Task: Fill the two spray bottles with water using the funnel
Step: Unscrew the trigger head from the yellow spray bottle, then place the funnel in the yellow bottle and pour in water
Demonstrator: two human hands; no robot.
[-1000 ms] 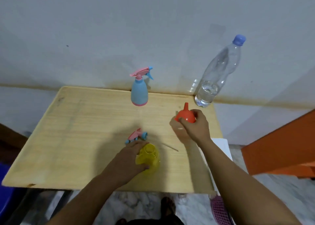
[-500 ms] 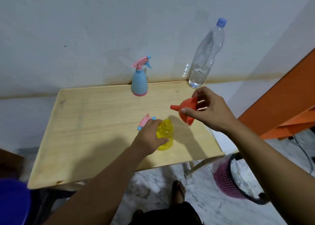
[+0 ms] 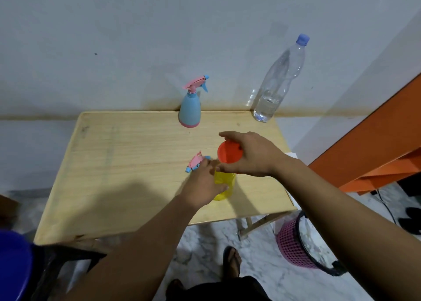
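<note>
So the orange funnel (image 3: pixel 229 152) is now turned mouth-up, right above the yellow spray bottle (image 3: pixel 224 184); half a second ago I had it tipped sideways, off to the right. My right hand (image 3: pixel 251 155) pinches its rim, my left hand (image 3: pixel 204 186) wraps the yellow bottle's side. The unscrewed trigger head (image 3: pixel 196 162) lies just past my left fingers. The blue spray bottle (image 3: pixel 191 108) and water bottle (image 3: pixel 276 84) stand well beyond both hands.

Lighting: dim, cool indoor. Soft arm shadows across wooden table (image 3: pixel 127 164). Wide-angle bending at edges; slight overall softness, no glare.
</note>
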